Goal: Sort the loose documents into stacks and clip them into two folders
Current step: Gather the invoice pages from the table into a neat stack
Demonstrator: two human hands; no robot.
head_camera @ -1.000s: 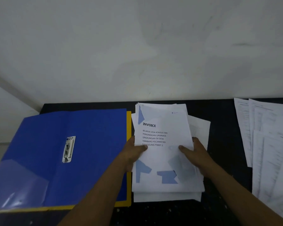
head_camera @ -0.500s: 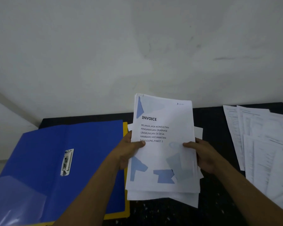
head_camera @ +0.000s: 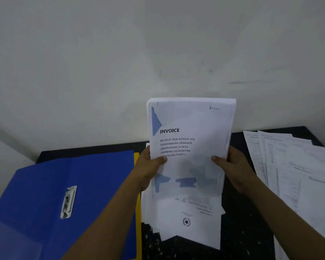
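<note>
Head camera looking down, and both hands are on the paper: the left hand grips the left edge of a thick stack of papers, thumb pressed across the front sheet just under the printed lines. The right hand grips the right edge the same way, thumb on the front, the other fingers hidden behind. The stack is held up between them, tilted nearly upright, its top edge in front of the pale wall. The front sheet reads INVOICE in bold, with blue shapes at its upper left corner and lower down. The pages are not squared up: below the front sheet several white pages stick out lower, one showing a round star emblem upside down. Their bottom corners hang over the black speckled table; whether they touch it I cannot tell. Just left of the stack lies a blue folder, opened flat, with a metal clip in its middle and the left forearm crossing its right edge. A yellow folder peeks out from under the blue one as a narrow strip along that side. On the right of the table, well apart from the folders, loose printed sheets lie fanned and overlapping.
</note>
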